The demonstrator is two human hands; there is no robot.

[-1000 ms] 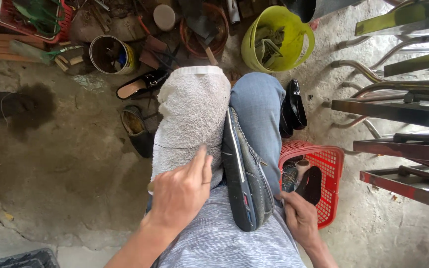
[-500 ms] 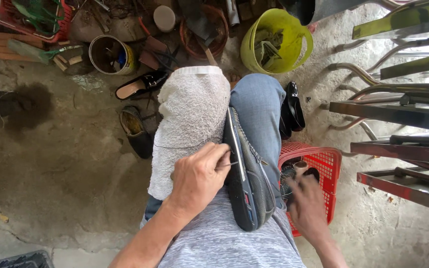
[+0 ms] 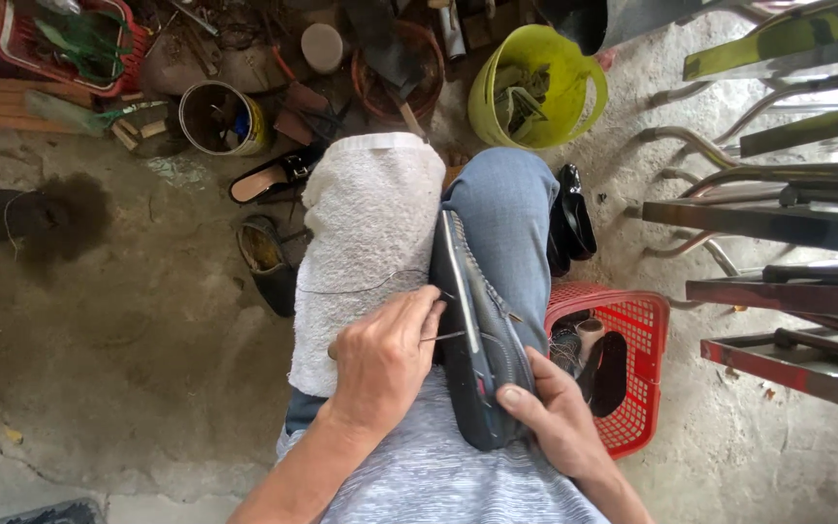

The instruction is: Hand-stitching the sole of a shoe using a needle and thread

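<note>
Bare concrete floor (image 3: 109, 388) lies open on the left; the right is hemmed by metal frames (image 3: 788, 213), and clutter lines the far edge: a yellow-green bucket (image 3: 535, 82) holding tools, a round tin (image 3: 220, 118), a red tray (image 3: 60, 39) of green scraps. A red basket (image 3: 623, 374) just beside the right knee holds a spool and dark items. The dark shoe (image 3: 477, 330), sole edge up with a pale welt line, is wedged between the knees beside a white towel (image 3: 366, 243); the left hand (image 3: 385, 364) is closed on a thin needle (image 3: 443, 337) at the sole, and the right hand (image 3: 555, 417) clasps the shoe's heel end.
</note>
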